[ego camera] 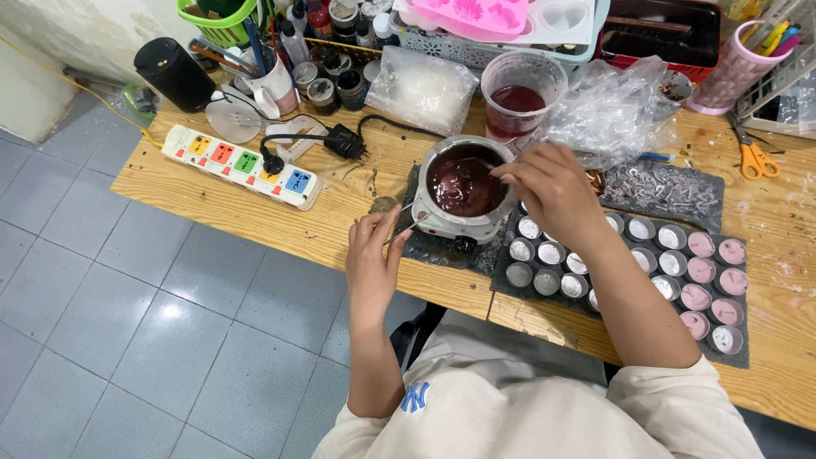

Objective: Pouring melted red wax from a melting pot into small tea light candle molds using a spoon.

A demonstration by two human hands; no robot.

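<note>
Melting pot of dark red wax, right hand fingers pinched above it, left hand gripping thin metal tool

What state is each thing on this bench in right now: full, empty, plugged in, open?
Melting pot: filled with dark red liquid.
Plastic cup: partly filled with red liquid.
Small round tins: near ones unfilled, far-right ones hold pink fill.
Power strip: one black plug in.
Orange scissors: closed, lying flat.
Left hand: holding a thin metal tool.
Right hand: over the pot rim.
</note>
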